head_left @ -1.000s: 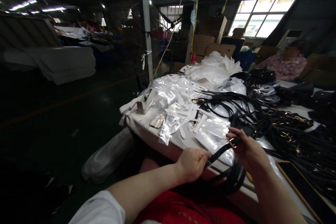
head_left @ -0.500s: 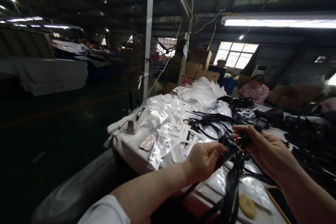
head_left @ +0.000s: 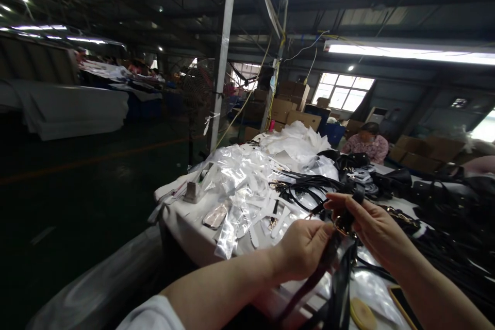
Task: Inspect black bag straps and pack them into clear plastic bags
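Note:
Both hands are at a black strap [head_left: 340,278] with gold-coloured metal fittings, above the table's near edge. My left hand [head_left: 307,247] is closed in a pinch on the strap, its thumb towards the buckle. My right hand [head_left: 367,216] grips the strap's upper part, fingers curled around it. A gold buckle [head_left: 342,226] shows between the two hands. Long strap ends hang down below them past the table edge. My right fingers hide part of the strap near the buckle.
Clear plastic bags [head_left: 240,175] and white serrated strips lie on the table [head_left: 189,227]. More black straps [head_left: 309,185] are behind my hands. A yellow round object [head_left: 362,314] and a phone-like object [head_left: 402,301] are near the front. A person [head_left: 367,144] sits across, beyond black bags [head_left: 444,191].
My hands have come closer together around the buckle, the right one shifting left. The camera view has tilted slightly upward.

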A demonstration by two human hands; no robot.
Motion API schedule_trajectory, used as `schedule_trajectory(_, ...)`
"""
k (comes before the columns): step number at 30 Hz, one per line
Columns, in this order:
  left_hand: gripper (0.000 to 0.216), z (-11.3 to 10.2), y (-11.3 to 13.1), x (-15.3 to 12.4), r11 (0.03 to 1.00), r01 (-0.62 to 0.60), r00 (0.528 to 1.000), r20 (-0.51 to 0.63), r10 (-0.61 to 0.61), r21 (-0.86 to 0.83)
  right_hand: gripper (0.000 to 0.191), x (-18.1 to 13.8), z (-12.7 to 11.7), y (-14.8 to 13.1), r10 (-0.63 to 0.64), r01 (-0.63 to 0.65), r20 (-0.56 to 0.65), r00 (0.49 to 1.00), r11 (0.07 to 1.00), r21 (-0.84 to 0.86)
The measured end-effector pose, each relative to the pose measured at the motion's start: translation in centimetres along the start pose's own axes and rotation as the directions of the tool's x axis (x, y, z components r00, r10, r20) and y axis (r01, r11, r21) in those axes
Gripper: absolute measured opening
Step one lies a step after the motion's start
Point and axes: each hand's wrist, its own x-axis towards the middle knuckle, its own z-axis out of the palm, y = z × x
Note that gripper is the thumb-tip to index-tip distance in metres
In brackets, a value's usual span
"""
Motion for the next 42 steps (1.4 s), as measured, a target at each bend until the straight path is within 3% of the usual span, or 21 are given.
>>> schedule_trajectory(5,0.065,0.3,0.4,-0.2,0.992,0.052,0.998,0.046,-0.047,-0.118,0.047,-0.1,0.3,0.6,-0.019,0.019,0.007,1.0,1.0,-0.023)
schedule_trajectory(12,0.066,0.3,-0.5,-0.2,0.997,0.078,0.996,-0.05,-0.078,0.008,0.043,-0.7,0.1,2.4,-0.103,0.1,-0.011,0.995,0.978,-0.185)
schedule_trajectory(20,0.069,0.7,-0.9,0.5,0.972,0.107,0.988,-0.087,-0.127,-0.207,0.033,-2.2,0.4,2.4,-0.233,0.253,0.133,0.963,0.954,-0.163)
schedule_trajectory(24,0.068,1.0,-0.6,0.4,0.958,0.11,0.99,-0.052,-0.128,-0.264,0.044,-2.2,0.5,2.8,-0.072,0.11,0.268,0.961,0.986,-0.129)
schedule_trajectory(27,0.065,1.0,-0.7,0.1,0.958,0.118,0.988,-0.064,-0.14,-0.262,0.046,-1.8,0.5,3.0,-0.026,0.041,0.198,0.98,0.997,-0.071)
schedule_trajectory(32,0.061,0.4,-0.6,-0.3,0.898,0.202,0.977,0.14,-0.159,-0.392,0.048,-1.4,0.0,1.9,-0.023,0.016,0.058,0.998,0.993,0.116)
schedule_trajectory(36,0.066,0.0,-1.1,-0.2,0.863,0.291,0.957,0.141,-0.255,-0.413,0.043,-1.6,-0.2,1.0,-0.095,0.095,0.038,0.995,0.995,0.007)
schedule_trajectory(42,0.063,0.3,-1.5,0.0,0.858,0.321,0.945,0.08,-0.316,-0.4,0.036,-1.8,0.0,1.8,-0.185,0.205,0.15,0.971,0.97,-0.13)
